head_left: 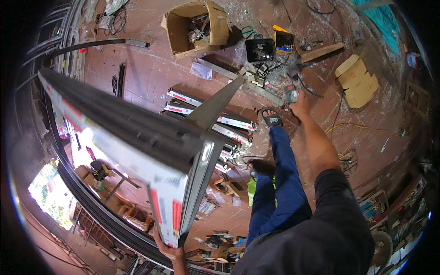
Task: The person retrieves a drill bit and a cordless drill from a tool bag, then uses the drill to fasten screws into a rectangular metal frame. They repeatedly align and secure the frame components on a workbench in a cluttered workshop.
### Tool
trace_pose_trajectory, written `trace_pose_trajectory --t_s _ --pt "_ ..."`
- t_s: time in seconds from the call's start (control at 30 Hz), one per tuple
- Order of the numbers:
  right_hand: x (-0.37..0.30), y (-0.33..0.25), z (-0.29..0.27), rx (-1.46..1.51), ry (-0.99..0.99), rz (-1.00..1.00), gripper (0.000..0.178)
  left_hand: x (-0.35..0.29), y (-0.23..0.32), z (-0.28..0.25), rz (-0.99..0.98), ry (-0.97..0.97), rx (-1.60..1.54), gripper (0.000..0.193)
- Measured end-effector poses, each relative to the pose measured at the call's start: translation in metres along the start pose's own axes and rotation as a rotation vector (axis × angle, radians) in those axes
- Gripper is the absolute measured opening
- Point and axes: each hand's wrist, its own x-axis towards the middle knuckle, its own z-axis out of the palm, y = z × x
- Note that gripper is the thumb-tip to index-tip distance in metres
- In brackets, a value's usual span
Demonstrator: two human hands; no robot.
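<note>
My left hand, low in the picture, is closed round the lower corner of a large metal frame. The frame is dark on one face, with white and red protective film on another, and it is tilted up across the left side. My right hand grips a grey-black cordless power tool with a red mark, low over the floor; its working end is hard to make out. Just left of it lie small metal pieces and a long flat metal bar.
Several film-covered profiles lie on the tiled floor beside my feet. Farther off stand a cardboard box of scraps and a black bin. A wooden strip, flattened cardboard and a yellow cable lie to the right.
</note>
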Motion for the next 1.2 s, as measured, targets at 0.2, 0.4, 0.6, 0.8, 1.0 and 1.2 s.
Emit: trace_pose_trajectory --t_s 0.2,0.4,0.6,0.8,1.0,1.2 --pt "0.037 -0.001 0.024 0.009 -0.084 0.031 0.081 -0.040 -0.065 -0.004 -0.115 0.080 0.020 0.088" --pt "0.052 -0.003 0.037 -0.056 -0.111 0.098 0.075 -0.045 -0.052 -0.007 -0.249 -0.010 -0.086 0.070" --pt "0.056 0.013 0.021 -0.141 0.024 0.009 0.047 0.010 0.032 0.004 -0.020 0.035 0.045 0.074" --pt "0.087 0.008 -0.004 0.399 0.098 -0.136 0.052 0.031 0.032 -0.010 0.108 0.004 0.150 0.085" --pt "-0.112 -0.238 -0.235 0.934 -0.506 -0.360 0.048 0.002 0.014 -0.020 0.144 -0.024 -0.005 0.086" --pt "-0.253 -0.376 -0.331 0.447 -0.505 -1.078 0.058 -0.018 -0.047 -0.032 -0.574 0.263 0.243 0.094"
